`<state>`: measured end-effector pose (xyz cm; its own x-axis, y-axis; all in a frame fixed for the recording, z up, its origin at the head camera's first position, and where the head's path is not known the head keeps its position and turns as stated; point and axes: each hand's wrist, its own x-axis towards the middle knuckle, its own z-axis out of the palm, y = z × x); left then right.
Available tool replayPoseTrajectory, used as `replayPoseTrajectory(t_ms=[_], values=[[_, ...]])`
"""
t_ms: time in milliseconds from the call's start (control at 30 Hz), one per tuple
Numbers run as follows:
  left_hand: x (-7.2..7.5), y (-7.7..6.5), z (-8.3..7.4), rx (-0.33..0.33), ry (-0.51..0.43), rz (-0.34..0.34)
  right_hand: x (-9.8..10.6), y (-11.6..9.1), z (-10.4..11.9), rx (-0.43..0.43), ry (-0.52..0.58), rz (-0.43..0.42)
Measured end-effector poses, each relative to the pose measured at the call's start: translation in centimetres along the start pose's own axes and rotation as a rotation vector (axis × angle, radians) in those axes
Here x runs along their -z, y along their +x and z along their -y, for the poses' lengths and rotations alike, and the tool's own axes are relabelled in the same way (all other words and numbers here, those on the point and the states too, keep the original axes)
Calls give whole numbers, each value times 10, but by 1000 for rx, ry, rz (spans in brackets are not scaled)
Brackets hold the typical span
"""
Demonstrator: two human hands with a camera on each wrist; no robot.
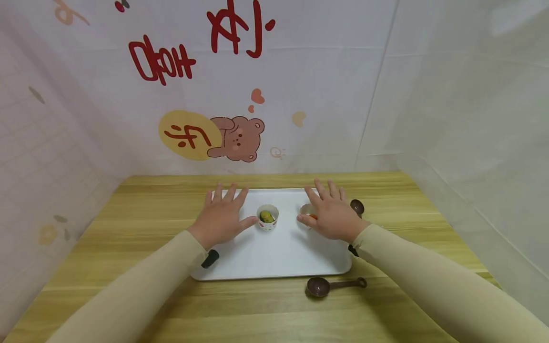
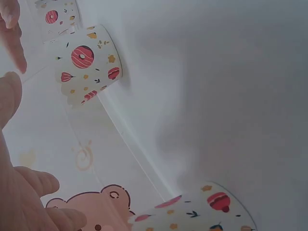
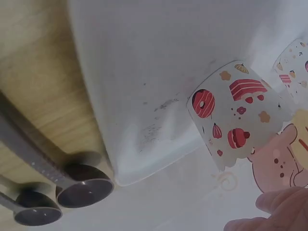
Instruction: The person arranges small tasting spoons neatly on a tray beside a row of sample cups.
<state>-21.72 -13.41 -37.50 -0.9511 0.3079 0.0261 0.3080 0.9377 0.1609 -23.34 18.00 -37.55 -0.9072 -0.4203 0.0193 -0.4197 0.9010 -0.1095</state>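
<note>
Both hands hover palm down over a white tray, fingers spread and holding nothing. The left hand is over the tray's left part, its thumb pointing at a patterned paper cup with a green-yellow piece inside. The right hand partly covers a second paper cup, in which something orange shows. A third paper cup appears at the bottom of the left wrist view; in the head view the left hand hides it. In the right wrist view, fingers show at the lower right corner.
A brown measuring spoon lies on the wooden table in front of the tray. Other brown spoons lie beside the tray's right edge, partly hidden by the right arm in the head view. A printed cloth hangs behind the table.
</note>
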Motion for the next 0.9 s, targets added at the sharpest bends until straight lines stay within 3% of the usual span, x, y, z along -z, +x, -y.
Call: replayPoseTrajectory(t_ms=[900], values=[[2,-22,34,60,-56,22,-4,-15,-19,-35,41,-29]])
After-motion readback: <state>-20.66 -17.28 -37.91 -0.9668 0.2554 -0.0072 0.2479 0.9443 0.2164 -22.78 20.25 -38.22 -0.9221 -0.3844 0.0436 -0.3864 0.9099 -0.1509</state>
